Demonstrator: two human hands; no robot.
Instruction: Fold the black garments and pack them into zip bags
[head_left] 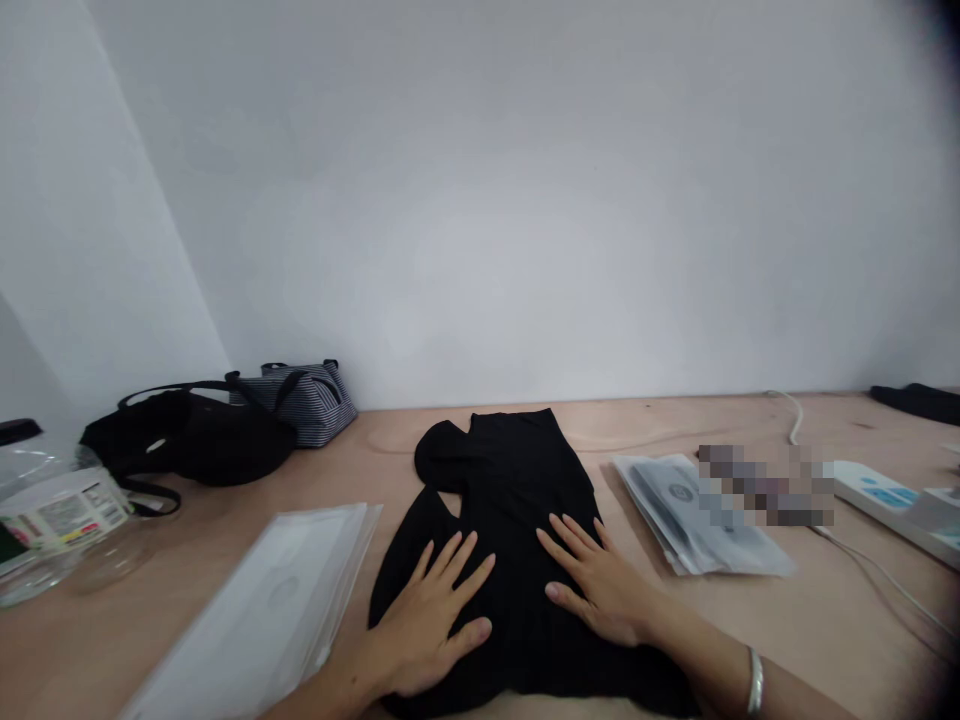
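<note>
A black garment [517,500] lies spread flat on the wooden table, with curved cut-out edges on its left side. My left hand [431,625] rests palm down on the lower left of the cloth, fingers spread. On its right side my right hand [596,580] also lies flat with fingers apart, a silver bangle on the wrist. Neither hand grips the fabric. To the left lie frosted zip bags [277,590], partly under my left forearm. Right of the garment sit more frosted zip bags [682,510], with something dark inside.
At the left stand a clear plastic bottle [56,510], a black bag [195,435] and a striped bag [319,400] near the wall. A white power strip [892,505], a cable [885,570] and a dark item [919,400] are at the right. One object there is blurred out.
</note>
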